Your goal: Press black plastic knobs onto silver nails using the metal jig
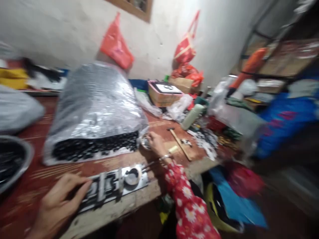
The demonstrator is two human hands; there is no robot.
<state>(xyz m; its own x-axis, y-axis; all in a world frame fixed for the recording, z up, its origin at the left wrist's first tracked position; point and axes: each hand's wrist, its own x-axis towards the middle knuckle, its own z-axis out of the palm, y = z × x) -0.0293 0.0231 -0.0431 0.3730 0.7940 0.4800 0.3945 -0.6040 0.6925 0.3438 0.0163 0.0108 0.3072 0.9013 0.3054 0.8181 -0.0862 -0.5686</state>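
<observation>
My left hand (pixel 61 200) is at the lower left, thumb and forefinger brought together at the left end of a metal plate fixture (pixel 108 186); anything between the fingertips is too small to make out. A round black ring part (pixel 132 177) sits on the fixture's right side. My right hand (pixel 156 143) reaches into a small round dish (pixel 144 142) with its fingers bent down; the fingertips and what they pinch are blurred. Behind the fixture lies a large clear plastic bag (pixel 97 103), its open mouth showing many small black pieces (pixel 92 147).
A grey tub (pixel 28 154) of black parts stands at the left edge. Right of the dish lie a hammer (pixel 180 144), a small metal part (pixel 186 142) and a pale green bottle (pixel 192 117). A box (pixel 161 96) and plastic bags are near the wall.
</observation>
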